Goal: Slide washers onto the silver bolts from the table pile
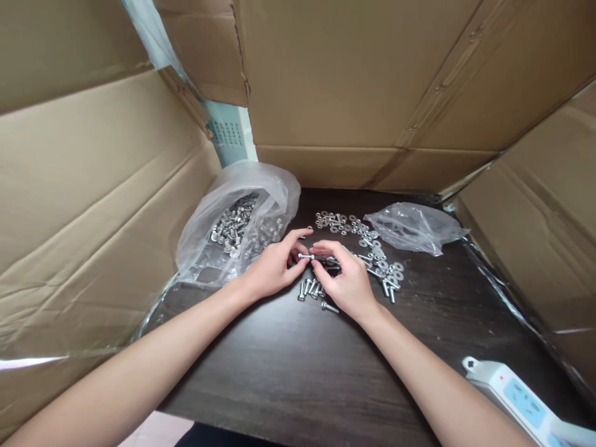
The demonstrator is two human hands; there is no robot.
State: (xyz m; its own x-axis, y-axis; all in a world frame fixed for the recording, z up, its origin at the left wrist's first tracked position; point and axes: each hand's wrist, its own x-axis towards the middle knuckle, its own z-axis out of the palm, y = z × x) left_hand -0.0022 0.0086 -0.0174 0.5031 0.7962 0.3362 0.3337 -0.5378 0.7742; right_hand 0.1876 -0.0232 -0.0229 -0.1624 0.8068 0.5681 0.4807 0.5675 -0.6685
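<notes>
My left hand and my right hand meet over the dark wooden table. Between their fingertips they pinch a small silver bolt, lying level. Just below the hands lie several loose bolts. To the right of my right hand, silver washers and bolts are scattered across the table. A clear plastic bag of bolts lies open just left of my left hand.
A crumpled clear bag lies at the back right. A white power strip sits at the table's front right corner. Cardboard sheets wall in the table at the left, back and right.
</notes>
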